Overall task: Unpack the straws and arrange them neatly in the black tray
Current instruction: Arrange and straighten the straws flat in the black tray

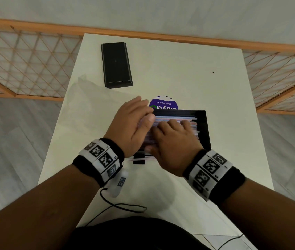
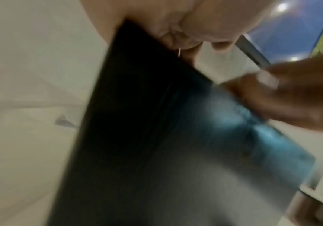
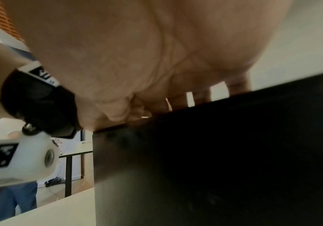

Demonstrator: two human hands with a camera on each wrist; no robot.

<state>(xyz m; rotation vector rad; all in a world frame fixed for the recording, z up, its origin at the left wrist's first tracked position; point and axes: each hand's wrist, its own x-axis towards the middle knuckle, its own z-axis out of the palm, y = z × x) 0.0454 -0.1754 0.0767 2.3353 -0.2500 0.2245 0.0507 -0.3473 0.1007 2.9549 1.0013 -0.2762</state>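
The white tabletop (image 1: 179,69) carries the black tray (image 1: 204,127), which sits directly under both hands. The straws (image 1: 175,118), a mixed-colour layer, lie in the tray running left to right beneath the fingers. The step in hand looks like levelling and squaring this layer.

The left hand (image 1: 130,123) stands on edge at the left ends of the straws, its grip wide, fingers straight and together like a stop. The right hand (image 1: 173,139) lies palm-down on the layer, fingers spread and only lightly bent, holding nothing. To do this well, I would keep the left palm square to the tray wall and sweep the right fingers gently toward it, pressing lightly so that no straw rolls over another or buckles.

One or two straws poke out past the near edge of the tray, below the right wrist, and probably need tucking in.

Beyond the left fingertips lies a clear plastic wrapper (image 1: 92,98), hard to make out. Farther off sits a second black tray (image 1: 117,64), bottom up. A purple round sticker (image 1: 164,103) shows just past the fingers. None of them blocks the hands.
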